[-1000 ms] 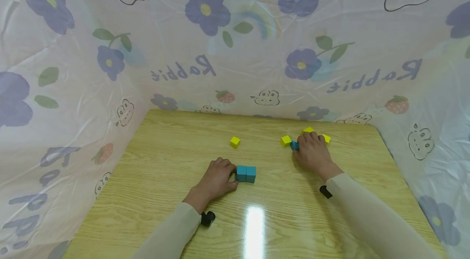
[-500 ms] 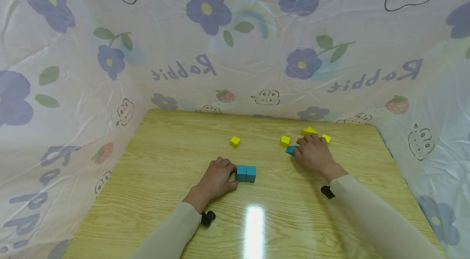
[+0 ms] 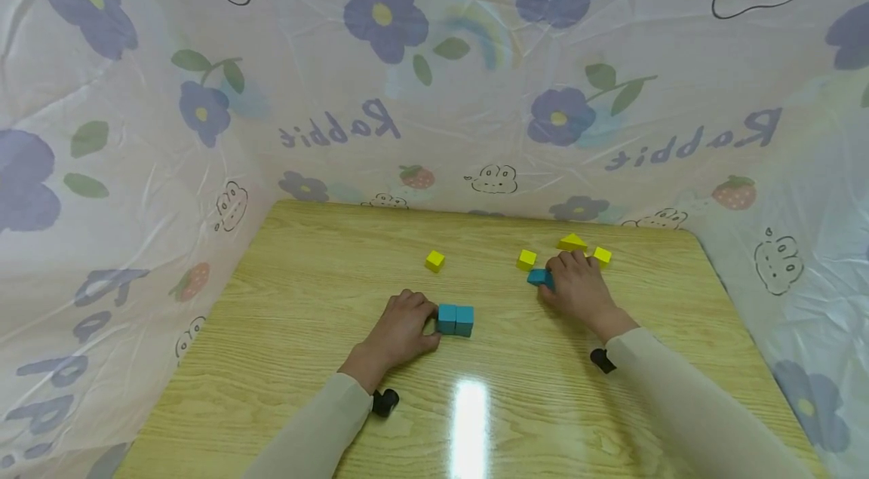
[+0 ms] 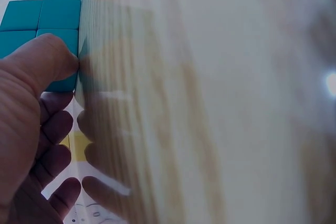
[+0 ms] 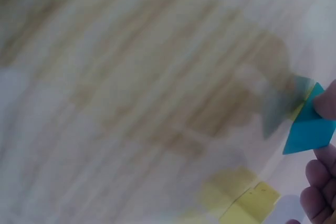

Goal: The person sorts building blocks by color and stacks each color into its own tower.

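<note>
In the head view my left hand (image 3: 399,330) holds the left end of a small block of blue cubes (image 3: 455,320) on the table. The left wrist view shows these blue cubes (image 4: 59,14) stacked two wide and two high, with the thumb on the lower near one and the fingers behind. Farther right, my right hand (image 3: 579,289) pinches a blue triangular block (image 3: 541,277) low over the table. The right wrist view shows the thumb on this blue triangular block (image 5: 312,124), fingers at its other side; contact with the table is unclear.
Yellow cubes lie near the right hand, one to its left (image 3: 526,260) and one to its right (image 3: 602,257). A yellow triangular block (image 3: 572,243) sits behind it. Another yellow cube (image 3: 435,261) stands beyond the blue stack. Patterned cloth (image 3: 434,117) walls the wooden table (image 3: 305,260).
The right hand has drawn the blue triangular block slightly toward me, away from the yellow pieces, and turned it so more shows. My left hand and the blue cubes stay still.
</note>
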Motion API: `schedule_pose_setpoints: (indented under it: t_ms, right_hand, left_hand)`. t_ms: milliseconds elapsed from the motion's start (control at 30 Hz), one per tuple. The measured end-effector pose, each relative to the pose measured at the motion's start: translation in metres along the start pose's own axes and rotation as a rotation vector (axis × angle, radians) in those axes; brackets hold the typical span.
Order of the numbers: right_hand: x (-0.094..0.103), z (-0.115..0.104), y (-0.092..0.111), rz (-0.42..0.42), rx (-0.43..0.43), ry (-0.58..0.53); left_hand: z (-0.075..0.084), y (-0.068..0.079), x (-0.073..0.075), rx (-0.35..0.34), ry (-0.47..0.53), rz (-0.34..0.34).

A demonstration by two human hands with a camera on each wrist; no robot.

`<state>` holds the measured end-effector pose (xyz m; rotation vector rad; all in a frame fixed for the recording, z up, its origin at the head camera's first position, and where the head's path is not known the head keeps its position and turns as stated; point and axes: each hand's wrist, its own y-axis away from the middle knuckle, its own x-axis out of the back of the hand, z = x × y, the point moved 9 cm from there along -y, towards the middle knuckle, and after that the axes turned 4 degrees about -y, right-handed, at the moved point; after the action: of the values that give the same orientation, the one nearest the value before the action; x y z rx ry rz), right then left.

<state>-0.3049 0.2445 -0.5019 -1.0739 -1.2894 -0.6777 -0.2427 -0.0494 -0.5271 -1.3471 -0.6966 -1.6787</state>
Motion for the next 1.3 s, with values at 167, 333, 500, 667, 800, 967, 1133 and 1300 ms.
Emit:
schedule_pose_setpoints:
  t_ms: [167, 333, 500, 667, 800, 967, 1133, 1300]
  right_hand:
    - [0.004, -0.006, -0.002, 0.01, 0.003, -0.006]
    - [0.017, -0.02, -0.005, 0.062, 0.046, -0.003]
    - [0.035, -0.049, -0.011, 0.141, 0.129, -0.019]
    - [0.052, -0.09, -0.016, 0.185, 0.213, -0.05]
    - [0.061, -0.125, -0.016, 0.179, 0.274, -0.078]
    - [0.063, -0.159, -0.014, 0.16, 0.341, -0.096]
    - [0.057, -0.179, -0.011, 0.142, 0.392, -0.09]
    - [0.05, -0.186, -0.011, 0.109, 0.395, -0.072]
  left_hand:
    - [-0.001, 0.001, -0.001, 0.008, 0.006, -0.01]
    - [-0.003, 0.0, -0.002, 0.012, 0.005, -0.02]
    - [-0.002, 0.0, -0.001, 0.012, 0.011, -0.019]
    - [-0.002, 0.0, 0.0, 0.002, 0.016, -0.01]
    - [-0.003, -0.001, -0.001, 0.003, 0.018, -0.014]
    - [-0.002, -0.002, 0.0, -0.002, 0.022, -0.013]
    - [-0.002, -0.001, 0.001, -0.012, 0.013, 0.003]
    - [-0.001, -0.001, 0.001, -0.015, 0.018, 0.011]
